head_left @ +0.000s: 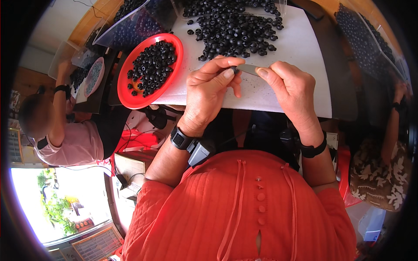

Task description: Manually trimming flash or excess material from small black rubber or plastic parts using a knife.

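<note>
My left hand (pixel 204 91) pinches a small black round part (pixel 235 69) between thumb and fingers, over the near half of a white board (pixel 300 56). From the right, my right hand (pixel 291 87) grips a small knife, its grey blade (pixel 249 68) reaching to the black part. The knife's handle is hidden inside my fist. Beyond my hands lies a loose pile of black bead-like parts (pixel 237 32), each with a small hole or neck. To the left of my left hand, a red plate (pixel 124 89) holds many more of the same parts.
Clear plastic bins of black parts stand at the far left (pixel 130 32) and far right (pixel 365 39). A clear container (pixel 283 9) sits behind the pile. One person (pixel 74 141) works at the left, another (pixel 379 174) at the right. Cables (pixel 126 135) hang below the table's left side.
</note>
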{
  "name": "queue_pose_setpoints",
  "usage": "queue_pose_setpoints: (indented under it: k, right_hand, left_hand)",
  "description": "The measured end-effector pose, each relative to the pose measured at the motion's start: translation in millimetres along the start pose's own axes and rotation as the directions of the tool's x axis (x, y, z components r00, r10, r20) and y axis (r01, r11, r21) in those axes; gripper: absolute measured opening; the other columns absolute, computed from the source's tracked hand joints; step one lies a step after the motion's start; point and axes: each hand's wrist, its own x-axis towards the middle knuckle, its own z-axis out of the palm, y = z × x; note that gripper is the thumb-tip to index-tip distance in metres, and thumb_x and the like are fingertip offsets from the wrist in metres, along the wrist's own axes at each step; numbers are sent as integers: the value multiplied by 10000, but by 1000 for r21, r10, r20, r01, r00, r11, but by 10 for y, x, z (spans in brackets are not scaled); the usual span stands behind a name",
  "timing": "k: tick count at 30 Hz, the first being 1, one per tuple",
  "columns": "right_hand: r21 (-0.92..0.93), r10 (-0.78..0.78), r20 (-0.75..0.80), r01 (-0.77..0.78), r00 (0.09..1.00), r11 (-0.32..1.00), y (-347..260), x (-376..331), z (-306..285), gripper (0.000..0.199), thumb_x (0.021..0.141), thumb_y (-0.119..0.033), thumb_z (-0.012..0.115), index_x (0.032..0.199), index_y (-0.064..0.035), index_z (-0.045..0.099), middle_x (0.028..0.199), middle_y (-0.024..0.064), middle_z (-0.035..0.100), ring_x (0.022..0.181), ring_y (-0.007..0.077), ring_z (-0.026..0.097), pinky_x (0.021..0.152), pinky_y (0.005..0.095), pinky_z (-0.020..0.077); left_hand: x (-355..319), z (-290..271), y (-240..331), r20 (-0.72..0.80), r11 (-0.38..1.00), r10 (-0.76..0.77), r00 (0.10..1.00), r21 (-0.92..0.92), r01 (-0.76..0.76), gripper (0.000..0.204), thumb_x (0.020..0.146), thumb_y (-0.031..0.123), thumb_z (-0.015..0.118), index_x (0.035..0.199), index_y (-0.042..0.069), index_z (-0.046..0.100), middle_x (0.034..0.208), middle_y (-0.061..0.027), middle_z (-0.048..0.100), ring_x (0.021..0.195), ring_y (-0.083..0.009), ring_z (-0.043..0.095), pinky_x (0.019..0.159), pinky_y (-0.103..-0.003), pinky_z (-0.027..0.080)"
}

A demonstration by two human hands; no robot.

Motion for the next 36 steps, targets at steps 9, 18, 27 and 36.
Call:
queue_pose_setpoints:
  k: [9, 18, 27, 36]
  right_hand:
    - [-33, -33, 26, 34, 999, 999, 31, 0, 2, 399, 938, -304, 763, 689, -79, 548, 555, 56, 525, 486, 233, 514, 465, 383, 384]
    - [243, 135, 27, -138, 990, 960, 2, 2, -58, 374, 942, -264, 772, 713, -44, 574, 570, 86, 501, 489, 217, 459, 482, 362, 368]
    - [95, 48, 6, -48, 999, 994, -14, -8, -10, 360, 945, -258, 765, 716, -50, 579, 586, 82, 520, 494, 232, 485, 490, 370, 384]
    - [34, 8, 11, -9, 1000, 999, 5, -10, -7, 368, 944, -276, 756, 708, -65, 568, 582, 73, 531, 500, 243, 515, 481, 382, 392]
  left_hand:
    - [-10, 2, 7, -8, 1000, -7, 1000, -10, 7, 244, 1022, -69, 542, 1213, -87, 692, 1108, -121, 644, 857, -193, 655, 726, -325, 572]
    - [6, -7, 2, 12, 1000, -14, 1000, -18, 15, 254, 1026, -60, 550, 1235, -74, 694, 1111, -125, 642, 868, -198, 659, 725, -326, 582]
    - [-15, 1, -5, 3, 1000, 5, 1000, -10, -5, 262, 1028, -64, 548, 1243, -71, 699, 1153, -124, 637, 868, -198, 659, 732, -321, 579]
    - [-18, 18, -8, -22, 1000, -9, 1000, -18, 8, 247, 1029, -68, 538, 1220, -84, 693, 1135, -130, 652, 855, -199, 662, 729, -328, 579]
